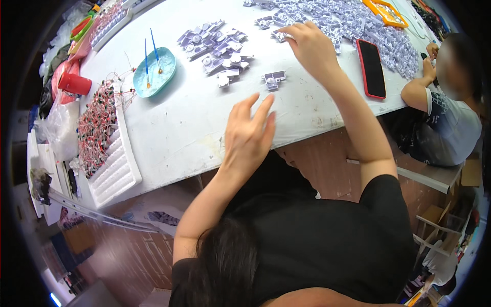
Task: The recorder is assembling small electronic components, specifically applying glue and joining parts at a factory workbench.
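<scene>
- Pale-lilac, blocky plastic part (273,80), lying just beyond the left hand (249,130);
- left hand loosely spread, holding nothing;
- right hand (309,48) partly curled, fingertips at a similar part (279,36); cannot tell whether gripped.

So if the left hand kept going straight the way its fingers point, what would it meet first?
Probably the lone grey plastic part just beyond the left hand's fingertips, though the hand may be high enough to pass over it.
</scene>
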A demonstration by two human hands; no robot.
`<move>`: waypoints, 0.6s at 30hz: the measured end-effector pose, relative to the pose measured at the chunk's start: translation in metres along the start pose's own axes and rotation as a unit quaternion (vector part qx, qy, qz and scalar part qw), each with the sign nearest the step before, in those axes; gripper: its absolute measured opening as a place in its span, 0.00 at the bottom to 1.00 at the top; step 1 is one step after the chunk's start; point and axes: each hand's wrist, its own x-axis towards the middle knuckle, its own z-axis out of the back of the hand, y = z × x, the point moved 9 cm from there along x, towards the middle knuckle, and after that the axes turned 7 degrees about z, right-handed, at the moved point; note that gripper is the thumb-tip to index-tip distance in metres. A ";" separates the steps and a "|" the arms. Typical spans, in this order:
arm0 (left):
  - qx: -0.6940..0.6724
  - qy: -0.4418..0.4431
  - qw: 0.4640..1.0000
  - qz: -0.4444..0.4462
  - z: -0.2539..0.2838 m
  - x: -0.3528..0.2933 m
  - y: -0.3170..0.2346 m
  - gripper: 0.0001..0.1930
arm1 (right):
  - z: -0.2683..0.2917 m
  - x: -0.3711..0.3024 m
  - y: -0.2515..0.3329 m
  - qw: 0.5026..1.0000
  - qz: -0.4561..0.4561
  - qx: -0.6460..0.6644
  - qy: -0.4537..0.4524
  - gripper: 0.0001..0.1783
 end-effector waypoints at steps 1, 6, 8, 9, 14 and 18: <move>0.001 -0.001 1.000 0.003 -0.010 0.010 0.002 0.18 | -0.015 0.011 -0.009 1.000 0.022 -0.016 0.008 0.13; 0.027 0.068 0.997 -0.029 -0.055 0.038 0.019 0.17 | -0.059 0.030 -0.030 0.990 0.076 -0.004 0.122 0.16; 0.025 0.070 0.997 -0.032 -0.052 0.035 0.023 0.16 | -0.056 0.029 -0.025 0.986 0.087 0.009 0.140 0.16; 0.012 0.079 0.996 -0.040 -0.050 0.031 0.023 0.15 | -0.055 0.024 -0.024 0.986 0.085 0.009 0.143 0.16; -0.005 0.108 0.994 -0.029 -0.010 -0.004 0.038 0.14 | -0.037 -0.006 0.001 0.986 0.088 0.084 0.118 0.13; 0.025 0.092 0.995 0.034 0.022 -0.024 0.064 0.14 | 0.001 -0.047 0.045 0.980 0.107 0.130 0.102 0.12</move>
